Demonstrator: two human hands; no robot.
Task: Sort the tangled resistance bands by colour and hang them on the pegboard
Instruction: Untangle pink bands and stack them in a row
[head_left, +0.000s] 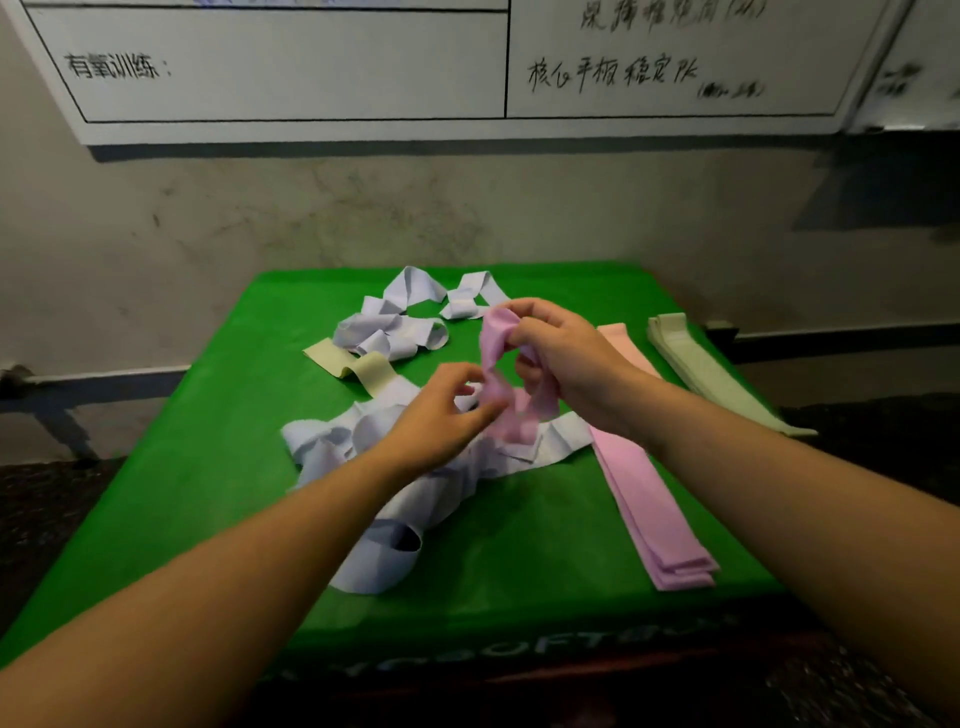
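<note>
Between both hands, a twisted pink resistance band (493, 358): right hand (561, 358) grips its upper loop, left hand (441, 410) pinches its lower end.

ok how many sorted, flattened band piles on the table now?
2. A pink pile lies flat right of the hands; a pale green pile lies at the right edge of the green table. How many bands each holds can't be told; the rest is tangled.
</note>
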